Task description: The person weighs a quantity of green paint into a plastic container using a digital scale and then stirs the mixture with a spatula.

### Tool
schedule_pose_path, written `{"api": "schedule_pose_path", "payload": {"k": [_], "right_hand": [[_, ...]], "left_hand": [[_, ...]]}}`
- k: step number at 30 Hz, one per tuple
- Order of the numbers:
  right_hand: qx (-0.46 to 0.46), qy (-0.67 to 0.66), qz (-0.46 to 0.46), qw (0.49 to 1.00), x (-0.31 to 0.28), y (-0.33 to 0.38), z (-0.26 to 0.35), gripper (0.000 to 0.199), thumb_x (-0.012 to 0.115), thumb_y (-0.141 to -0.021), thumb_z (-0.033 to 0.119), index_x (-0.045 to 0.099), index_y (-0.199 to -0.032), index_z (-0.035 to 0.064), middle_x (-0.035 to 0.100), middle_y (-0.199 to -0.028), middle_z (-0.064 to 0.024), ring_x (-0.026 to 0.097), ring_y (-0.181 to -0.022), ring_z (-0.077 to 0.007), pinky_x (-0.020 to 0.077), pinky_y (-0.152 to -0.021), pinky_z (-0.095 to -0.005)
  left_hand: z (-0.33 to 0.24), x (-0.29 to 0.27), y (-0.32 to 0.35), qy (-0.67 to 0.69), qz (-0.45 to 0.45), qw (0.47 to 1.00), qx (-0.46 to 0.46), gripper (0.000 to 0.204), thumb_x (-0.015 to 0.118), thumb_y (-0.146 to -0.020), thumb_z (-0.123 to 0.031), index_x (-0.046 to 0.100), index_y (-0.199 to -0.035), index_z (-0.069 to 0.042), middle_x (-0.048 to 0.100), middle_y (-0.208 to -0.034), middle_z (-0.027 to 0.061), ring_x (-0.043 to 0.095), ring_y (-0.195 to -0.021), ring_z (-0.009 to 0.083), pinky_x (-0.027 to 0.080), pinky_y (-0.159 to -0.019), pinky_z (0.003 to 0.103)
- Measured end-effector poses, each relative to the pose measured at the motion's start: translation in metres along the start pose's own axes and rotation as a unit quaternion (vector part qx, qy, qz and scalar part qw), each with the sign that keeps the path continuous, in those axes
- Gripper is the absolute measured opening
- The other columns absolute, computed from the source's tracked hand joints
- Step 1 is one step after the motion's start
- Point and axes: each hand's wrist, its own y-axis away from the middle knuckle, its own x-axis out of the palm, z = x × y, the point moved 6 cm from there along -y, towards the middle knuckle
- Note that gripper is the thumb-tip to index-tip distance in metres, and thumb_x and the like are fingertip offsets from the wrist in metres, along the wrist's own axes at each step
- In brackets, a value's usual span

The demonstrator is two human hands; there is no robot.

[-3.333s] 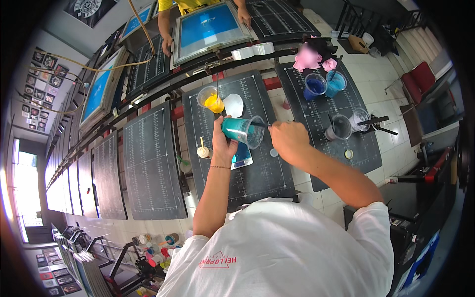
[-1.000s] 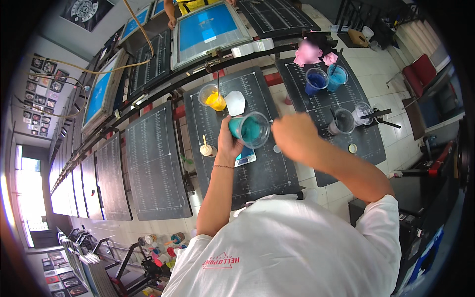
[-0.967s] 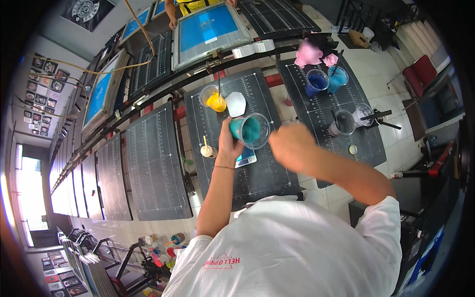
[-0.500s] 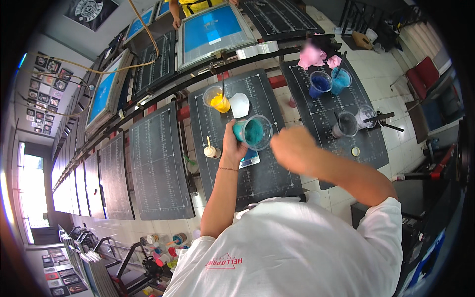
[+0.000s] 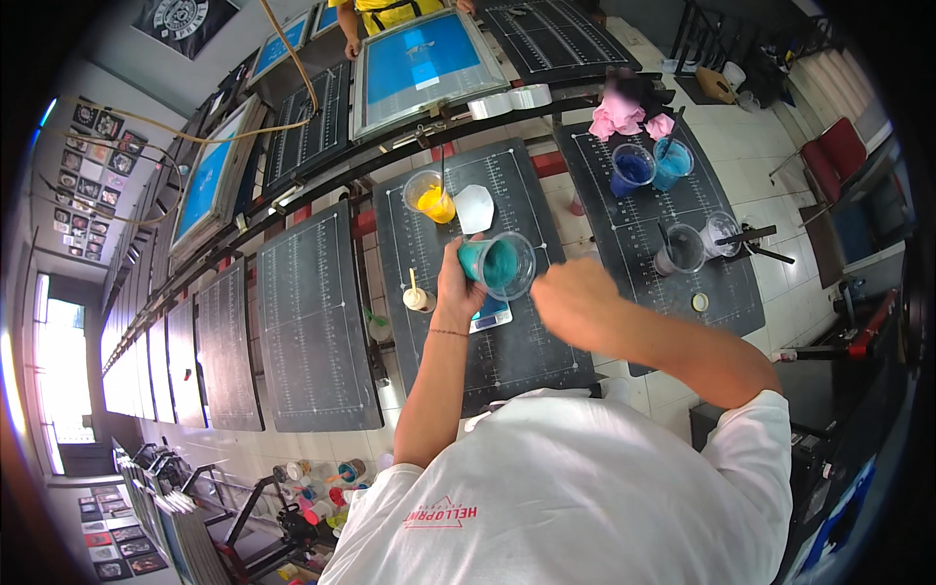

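Note:
My left hand [image 5: 454,290] is wrapped round a clear plastic cup of teal ink [image 5: 501,265], tilted with its mouth toward the right. Just right of the cup's rim, my right hand [image 5: 579,307] is closed in a fist; whatever it may grip is hidden. Below the cup a small digital scale [image 5: 492,316] shows partly on the black gridded board [image 5: 526,359]. Farther back on that board are a cup of yellow ink [image 5: 431,201] with a stick in it and a white flat piece [image 5: 474,209]. A small pale pot [image 5: 417,299] with a stick is left of my wrist.
On the right board [image 5: 639,331] stand cups of dark blue ink [image 5: 632,172] and light blue ink [image 5: 673,162], two clear cups, a small round lid [image 5: 700,302] and pink cloth [image 5: 616,119]. Beyond a rail lies a blue printing screen [image 5: 419,68]; a person in yellow stands behind it.
My right hand has shifted slightly beside the cup's rim, and its blur has lessened. The left hand still holds the teal cup in nearly the same place.

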Motion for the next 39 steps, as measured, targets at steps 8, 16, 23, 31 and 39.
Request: {"api": "schedule_pose_path", "payload": {"k": [8, 16, 23, 31, 39], "right_hand": [[-0.03, 0.026, 0.017, 0.999, -0.004, -0.001, 0.004, 0.024, 0.06, -0.09, 0.018, 0.068, -0.071, 0.0049, 0.066, -0.064, -0.0156, 0.069, -0.062, -0.0319, 0.0517, -0.054, -0.0426], [0.097, -0.02, 0.031, 0.995, 0.04, -0.007, -0.033, 0.014, 0.063, -0.081, 0.013, 0.072, -0.078, 0.0026, 0.071, -0.073, -0.0158, 0.072, -0.069, -0.031, 0.0559, -0.059, -0.0421], [0.108, -0.096, -0.058, 0.988, 0.001, -0.007, -0.033, 0.017, 0.062, -0.082, 0.013, 0.071, -0.073, 0.0017, 0.068, -0.068, -0.019, 0.07, -0.064, -0.0355, 0.054, -0.062, -0.0463], [0.043, 0.009, -0.041, 0.998, -0.019, -0.003, -0.015, 0.011, 0.064, -0.077, 0.011, 0.072, -0.073, 0.004, 0.07, -0.076, -0.0171, 0.071, -0.074, -0.0306, 0.0535, -0.065, -0.0416], [0.033, 0.016, -0.055, 0.998, -0.013, -0.005, -0.01, 0.012, 0.064, -0.077, 0.012, 0.072, -0.072, 0.0039, 0.07, -0.076, -0.0196, 0.071, -0.071, -0.0337, 0.0544, -0.062, -0.0432]], "left_hand": [[0.0, -0.011, -0.008, -0.03, 0.01, 0.999, 0.004, 0.047, 0.047, -0.101, -0.035, 0.056, -0.126, 0.003, 0.066, -0.1, 0.0102, 0.069, -0.082, 0.0189, 0.061, -0.075, 0.031], [-0.013, 0.006, -0.003, -0.029, 0.018, 0.996, 0.077, 0.05, 0.047, -0.101, -0.036, 0.054, -0.13, 0.003, 0.064, -0.1, 0.0102, 0.066, -0.09, 0.0186, 0.058, -0.083, 0.033], [0.002, 0.003, -0.004, 0.025, 0.045, 0.999, 0.007, 0.049, 0.045, -0.101, -0.038, 0.055, -0.128, 0.002, 0.066, -0.111, 0.0144, 0.066, -0.099, 0.0232, 0.056, -0.089, 0.036], [0.014, 0.002, -0.003, 0.035, 0.071, 0.996, -0.031, 0.047, 0.044, -0.101, -0.038, 0.058, -0.123, 0.001, 0.067, -0.112, 0.0142, 0.066, -0.103, 0.0258, 0.053, -0.096, 0.042], [0.016, -0.004, -0.007, 0.025, 0.069, 0.997, -0.035, 0.044, 0.044, -0.101, -0.037, 0.059, -0.117, 0.001, 0.068, -0.108, 0.0136, 0.067, -0.1, 0.0261, 0.056, -0.092, 0.04]]}}
